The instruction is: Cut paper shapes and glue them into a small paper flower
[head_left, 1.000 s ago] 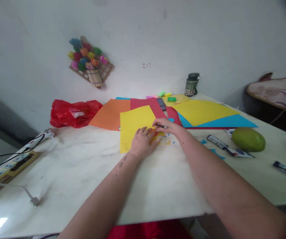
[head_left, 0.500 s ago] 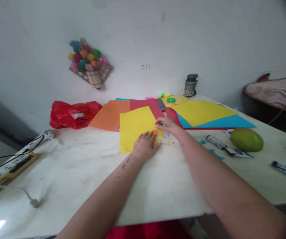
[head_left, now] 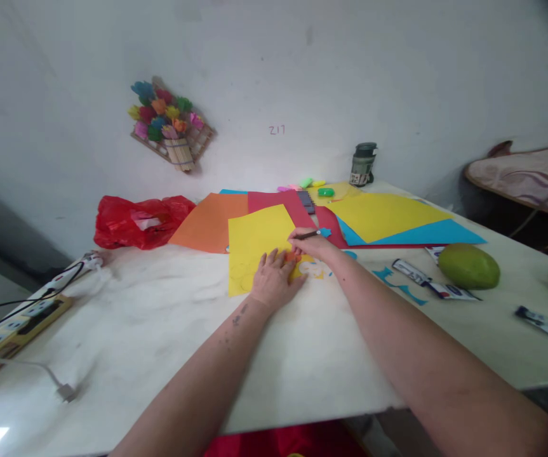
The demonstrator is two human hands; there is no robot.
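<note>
A yellow sheet with faint round outlines drawn near its lower edge lies on the white table. My left hand rests on its lower right part, fingers spread. A small orange paper piece shows by the left fingertips. My right hand is closed around a dark pen, its fingertips low over the right side of the sheet, just beyond the orange piece. Small white and yellow paper cutouts lie right of my left hand.
Orange paper, red paper and a red plastic bag lie behind and left. At right are yellow and blue sheets, blue scraps, tubes and a green fruit. A power strip runs along the left edge.
My right hand has shifted slightly left and down toward the orange piece, and the pen has tilted so more of it shows. My left hand stays on the yellow sheet.
</note>
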